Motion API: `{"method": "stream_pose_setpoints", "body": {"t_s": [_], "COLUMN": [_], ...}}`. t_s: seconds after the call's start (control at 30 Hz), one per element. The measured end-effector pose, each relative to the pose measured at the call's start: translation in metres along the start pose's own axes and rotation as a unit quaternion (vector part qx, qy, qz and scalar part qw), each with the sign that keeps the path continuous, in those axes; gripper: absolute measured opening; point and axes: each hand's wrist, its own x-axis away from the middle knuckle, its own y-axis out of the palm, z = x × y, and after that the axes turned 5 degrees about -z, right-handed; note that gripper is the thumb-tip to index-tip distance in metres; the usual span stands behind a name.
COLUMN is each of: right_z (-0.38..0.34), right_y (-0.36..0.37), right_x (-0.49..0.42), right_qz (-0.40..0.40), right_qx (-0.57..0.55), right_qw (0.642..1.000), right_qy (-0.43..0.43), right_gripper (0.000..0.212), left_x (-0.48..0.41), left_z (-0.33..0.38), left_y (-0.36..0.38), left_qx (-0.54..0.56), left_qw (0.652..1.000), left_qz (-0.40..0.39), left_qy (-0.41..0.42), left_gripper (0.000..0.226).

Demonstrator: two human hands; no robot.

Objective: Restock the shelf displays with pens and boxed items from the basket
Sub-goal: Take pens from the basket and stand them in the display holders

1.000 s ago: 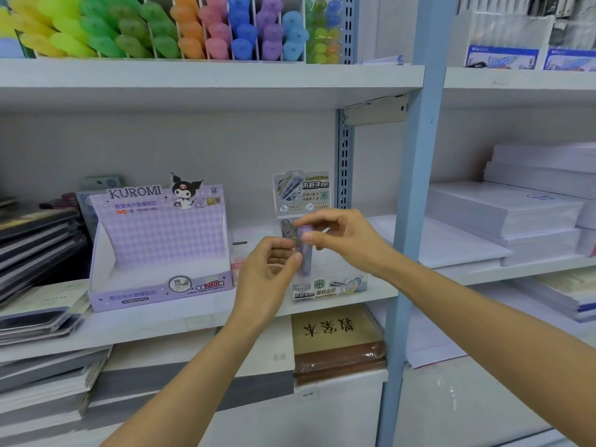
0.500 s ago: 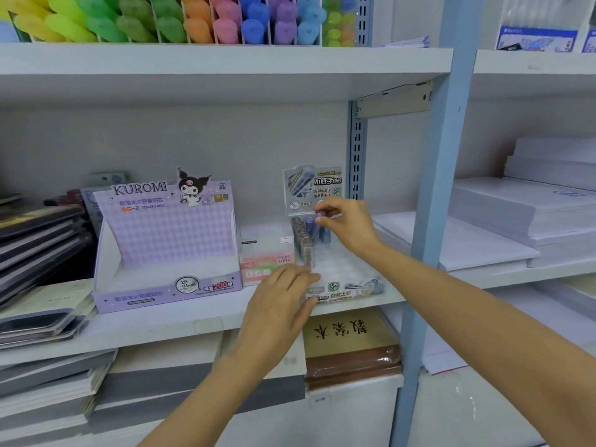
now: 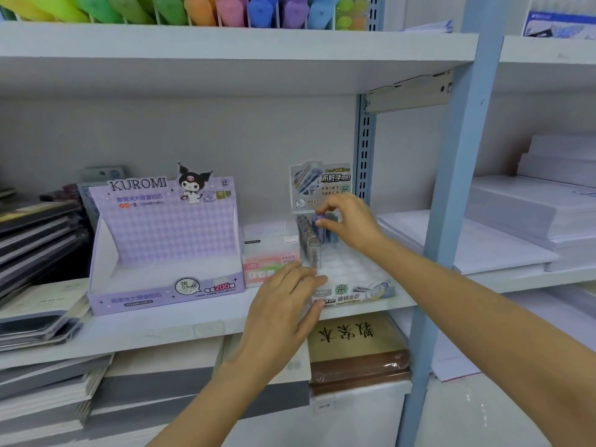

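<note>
Bright, even, diffuse indoor light; soft shadow under the white upper shelf board (image 3: 225, 50). Wide-angle bowing of the pale blue metal upright (image 3: 451, 188) toward the frame borders. Slight motion blur on the left hand (image 3: 283, 311); soft small print on the clear plastic display tray (image 3: 354, 272).
</note>
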Motion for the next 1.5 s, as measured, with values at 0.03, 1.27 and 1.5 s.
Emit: {"method": "stream_pose_setpoints", "body": {"t_s": [0.03, 1.27, 1.5], "right_z": [0.002, 0.042, 0.045], "right_y": [0.001, 0.280, 0.282], "right_x": [0.000, 0.481, 0.480], "right_qz": [-0.007, -0.643, -0.601], "right_qx": [0.011, -0.083, -0.138], "right_qw": [1.000, 0.755, 0.772], "right_qy": [0.002, 0.098, 0.156], "right_gripper": [0.015, 0.032, 0.031], "left_x": [0.000, 0.393, 0.386], "left_z": [0.000, 0.054, 0.054], "left_y": [0.001, 0.237, 0.248], "left_qx": [0.002, 0.152, 0.171], "left_qw": [1.000, 0.790, 0.765], "left_qz": [0.002, -0.472, -0.472], "left_qy": [0.000, -0.361, -0.403], "left_gripper": [0.029, 0.019, 0.012]}}
